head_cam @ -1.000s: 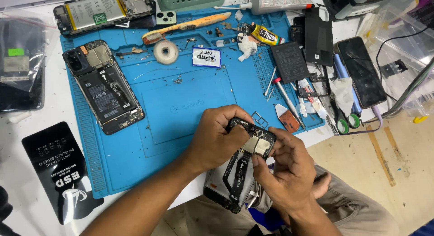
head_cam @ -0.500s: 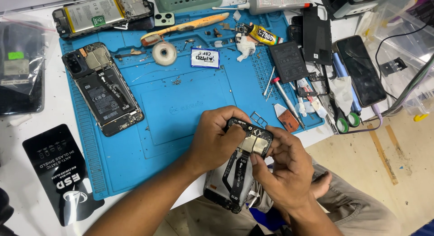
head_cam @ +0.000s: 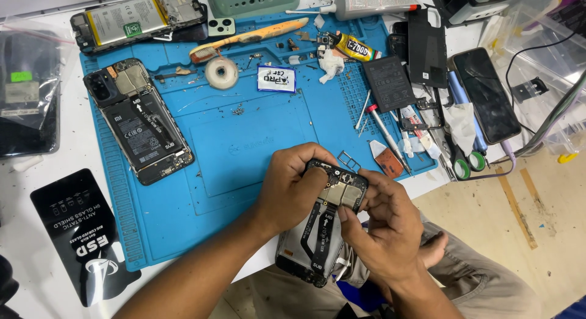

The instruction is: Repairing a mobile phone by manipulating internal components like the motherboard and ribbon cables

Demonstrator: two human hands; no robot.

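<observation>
Mid-teardown on an opened phone (head_cam: 320,230), gripped over the near edge of the blue mat (head_cam: 244,142) (back cover off). Left hand (head_cam: 293,188) clamped round its top corner, right hand (head_cam: 381,224) pinching at the board. Probably needs fine fingertip care next.

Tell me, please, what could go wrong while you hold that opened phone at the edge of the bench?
1. The opened phone is held out past the blue mat, over the lap; if the left hand or right hand slips, it may fall to the floor.
2. Fingers press near the exposed board and the flat cable, which could bend or tear.
3. Loose screws on the mat could scatter if bumped.
</observation>
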